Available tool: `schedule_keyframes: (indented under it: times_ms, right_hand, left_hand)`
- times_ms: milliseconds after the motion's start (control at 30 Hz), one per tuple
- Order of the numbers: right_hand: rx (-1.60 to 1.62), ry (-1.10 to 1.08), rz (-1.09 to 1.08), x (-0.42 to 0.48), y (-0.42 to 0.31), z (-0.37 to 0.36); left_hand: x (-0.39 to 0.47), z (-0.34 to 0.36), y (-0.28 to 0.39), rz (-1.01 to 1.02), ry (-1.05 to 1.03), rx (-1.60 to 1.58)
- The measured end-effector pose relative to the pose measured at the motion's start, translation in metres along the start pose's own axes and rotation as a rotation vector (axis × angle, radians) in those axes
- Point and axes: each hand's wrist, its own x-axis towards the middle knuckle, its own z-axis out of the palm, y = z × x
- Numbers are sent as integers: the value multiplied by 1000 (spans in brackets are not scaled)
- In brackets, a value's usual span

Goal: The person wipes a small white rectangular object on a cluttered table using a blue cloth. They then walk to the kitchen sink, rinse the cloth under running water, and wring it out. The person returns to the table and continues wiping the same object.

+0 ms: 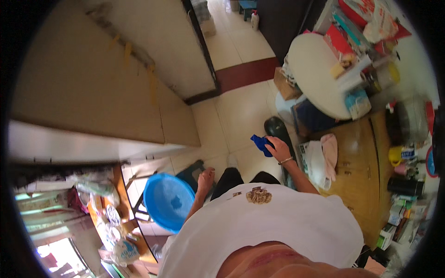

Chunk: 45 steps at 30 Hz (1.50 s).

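Note:
My right hand (278, 150), with a bracelet at its wrist, is closed around a bunched dark blue cloth (263, 144). It is held over the tiled floor, beside a long dark green object (278, 128) with a rounded end. My left hand (206, 176) hangs lower left, its fingers curled, and nothing can be made out in it. Just left of that arm is a blue plastic basin (156, 194) with a darker blue patch on its bottom.
A doorway with a dark red threshold (248, 74) lies ahead. Tall cabinets (104, 104) stand on the left. At right are a cluttered round white table (313, 73) and a wooden cabinet (354, 153). A cluttered wooden table (140, 236) is at lower left.

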Motion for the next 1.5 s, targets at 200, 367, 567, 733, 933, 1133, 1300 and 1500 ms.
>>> schedule_keyframes:
  times_ms: [200, 367, 567, 733, 933, 1133, 1300, 1500]
  right_hand:
    - [-104, 93, 181, 129, 39, -47]
    - [-29, 189, 282, 262, 106, -64]
    - [-27, 203, 97, 527, 143, -102]
    - [-12, 123, -93, 732, 150, -137]
    - [-23, 90, 22, 918, 237, -135]
    - [-76, 53, 240, 1078, 301, -181]
    - [-65, 142, 377, 1217, 367, -191]
    - [-17, 105, 172, 1476, 414, -175]
  left_hand:
    - [295, -33, 89, 264, -177, -94]
    - [521, 4, 150, 441, -221, -41]
    - [716, 32, 143, 317, -448, 111]
    - [870, 15, 113, 31, -388, 108]
    - [1055, -2, 65, 45, -368, 86]
    - [1300, -24, 101, 74, -383, 19]
    - [1489, -62, 198, 179, -402, -27]
    - [1651, -92, 138, 76, -294, 41]
